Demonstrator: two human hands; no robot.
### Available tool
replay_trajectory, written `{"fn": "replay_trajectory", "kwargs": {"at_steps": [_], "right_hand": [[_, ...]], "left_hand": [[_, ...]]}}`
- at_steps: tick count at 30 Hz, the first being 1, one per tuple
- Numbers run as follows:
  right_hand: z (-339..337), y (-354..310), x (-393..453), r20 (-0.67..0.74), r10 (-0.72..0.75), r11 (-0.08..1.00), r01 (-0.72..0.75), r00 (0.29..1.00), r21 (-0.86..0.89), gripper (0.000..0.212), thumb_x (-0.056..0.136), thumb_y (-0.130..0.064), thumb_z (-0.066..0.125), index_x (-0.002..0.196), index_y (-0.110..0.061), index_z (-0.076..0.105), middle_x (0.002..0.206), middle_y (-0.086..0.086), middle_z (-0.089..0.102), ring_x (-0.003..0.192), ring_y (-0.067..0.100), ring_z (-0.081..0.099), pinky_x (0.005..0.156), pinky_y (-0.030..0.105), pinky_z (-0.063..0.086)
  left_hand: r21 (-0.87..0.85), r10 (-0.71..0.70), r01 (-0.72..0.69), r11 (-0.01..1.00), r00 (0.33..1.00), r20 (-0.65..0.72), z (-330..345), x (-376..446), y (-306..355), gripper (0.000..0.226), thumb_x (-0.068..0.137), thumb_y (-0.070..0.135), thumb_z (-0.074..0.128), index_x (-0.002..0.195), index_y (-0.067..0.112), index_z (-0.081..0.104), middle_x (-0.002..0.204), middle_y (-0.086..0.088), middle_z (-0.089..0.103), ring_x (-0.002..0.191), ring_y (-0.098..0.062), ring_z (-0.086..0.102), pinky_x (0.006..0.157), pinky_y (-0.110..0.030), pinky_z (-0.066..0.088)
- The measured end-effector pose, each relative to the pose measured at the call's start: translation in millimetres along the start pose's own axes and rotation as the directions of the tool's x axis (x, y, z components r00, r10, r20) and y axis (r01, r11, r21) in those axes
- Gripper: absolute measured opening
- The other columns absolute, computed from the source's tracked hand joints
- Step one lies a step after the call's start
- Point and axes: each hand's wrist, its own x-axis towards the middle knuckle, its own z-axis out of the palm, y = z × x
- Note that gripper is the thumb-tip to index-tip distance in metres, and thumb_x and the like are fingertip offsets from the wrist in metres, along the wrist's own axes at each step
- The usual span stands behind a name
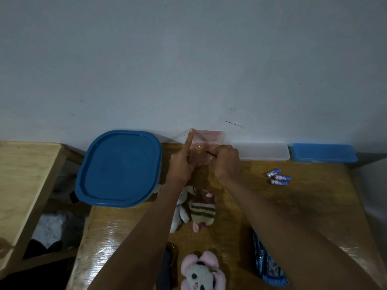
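Observation:
A small clear pink plastic box (206, 137) stands at the far edge of the wooden table (293, 206), against the wall. My left hand (181, 164) holds the box's left side, its index finger straight up along the box's corner. My right hand (227, 163) is at the box's right side and pinches a thin dark stick-like thing (210, 153) whose tip points into the box. What the box contains is not clear.
A large container with a blue lid (119, 167) sits left of my hands. A clear lid (263, 151), a blue tray (323, 153) and three batteries (278, 177) lie right. Plush toys (193, 208), a pink plush (202, 272) and a blue packet (269, 262) lie nearer. A lighter table (25, 185) stands left.

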Motion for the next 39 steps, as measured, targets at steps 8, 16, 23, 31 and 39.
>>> {"fn": "replay_trajectory", "kwargs": {"at_steps": [8, 16, 23, 31, 39], "right_hand": [[-8.2, 0.6, -8.2, -0.052, -0.053, 0.985, 0.061, 0.997, 0.161, 0.017, 0.096, -0.021, 0.062, 0.11, -0.021, 0.072, 0.108, 0.001, 0.064, 0.102, 0.019, 0.056, 0.076, 0.027, 0.049], [-22.0, 14.5, -8.0, -0.209, -0.117, 0.882, 0.198, 0.971, 0.428, 0.043, 0.1, -0.014, 0.053, 0.141, -0.024, 0.049, 0.108, 0.0, 0.063, 0.097, 0.012, 0.055, 0.081, 0.021, 0.046], [-17.8, 23.6, -14.5, -0.127, -0.179, 0.912, 0.213, 0.976, 0.352, 0.033, 0.101, -0.013, 0.05, 0.132, -0.021, 0.057, 0.117, 0.004, 0.061, 0.108, 0.019, 0.054, 0.082, 0.024, 0.044], [-0.6, 40.9, -28.2, -0.052, -0.167, 0.949, 0.175, 0.985, 0.261, 0.031, 0.101, -0.013, 0.05, 0.128, -0.019, 0.063, 0.115, 0.004, 0.063, 0.105, 0.019, 0.053, 0.077, 0.025, 0.041], [0.5, 37.8, -32.2, -0.004, -0.123, 0.947, 0.118, 0.992, 0.298, 0.03, 0.098, -0.011, 0.056, 0.124, -0.024, 0.065, 0.116, 0.0, 0.066, 0.105, 0.019, 0.06, 0.085, 0.034, 0.056]], "left_hand": [[0.004, -0.003, 0.003, 1.0, 1.0, -0.007, 0.7, -0.4, 0.5, 0.089, 0.096, 0.016, 0.063, 0.158, 0.047, 0.007, 0.09, -0.008, 0.073, 0.073, -0.022, 0.067, 0.069, -0.041, 0.06], [0.002, -0.014, 0.014, 1.0, 1.0, -0.028, -1.8, -5.8, 13.5, 0.087, 0.094, 0.012, 0.062, 0.154, 0.051, 0.012, 0.135, -0.007, 0.061, 0.114, -0.024, 0.062, 0.091, -0.038, 0.055], [-0.019, -0.076, 0.076, 0.997, 0.997, 0.002, -1.9, -6.9, 20.5, 0.06, 0.097, 0.008, 0.055, 0.144, 0.035, 0.03, 0.128, -0.009, 0.065, 0.106, -0.028, 0.067, 0.084, -0.045, 0.06], [0.107, 0.013, -0.012, 0.994, 1.0, -0.01, 0.1, -3.4, 17.1, 0.028, 0.088, 0.003, 0.067, 0.114, 0.012, 0.07, 0.111, -0.012, 0.072, 0.096, -0.029, 0.067, 0.083, -0.039, 0.058], [0.177, -0.078, 0.051, 0.983, 0.986, 0.15, -8.5, -3.3, 23.9, 0.037, 0.08, 0.005, 0.071, 0.116, 0.015, 0.066, 0.109, -0.011, 0.069, 0.097, -0.028, 0.065, 0.084, -0.037, 0.056]]}}
